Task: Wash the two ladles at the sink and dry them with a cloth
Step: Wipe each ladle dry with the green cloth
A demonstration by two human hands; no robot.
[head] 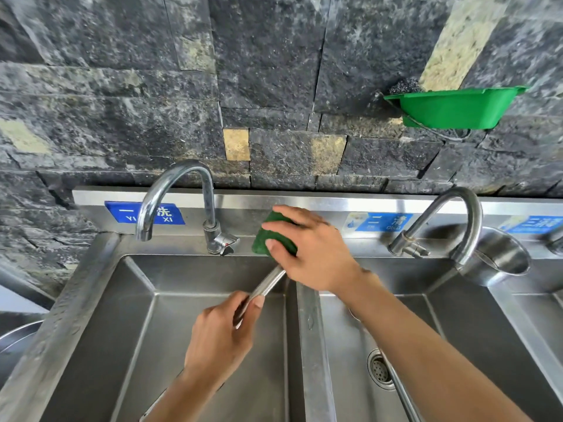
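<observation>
A steel ladle handle (268,283) slants up over the left sink basin (128,324). My left hand (221,339) grips its lower end. My right hand (307,251) is wrapped around a green scouring pad (268,231) folded over the handle's upper part, and the ladle's bowl is hidden behind pad and hand. A second steel handle (402,391) lies in the middle basin past the drain (379,368), its far end hidden under my right forearm.
Two curved taps (170,190) (466,214) stand on the back ledge, neither running. A steel cup-shaped vessel (499,254) sits by the right tap. A green plastic tray (451,108) with steel wool hangs on the stone wall. A steel bowl rim (18,333) shows at far left.
</observation>
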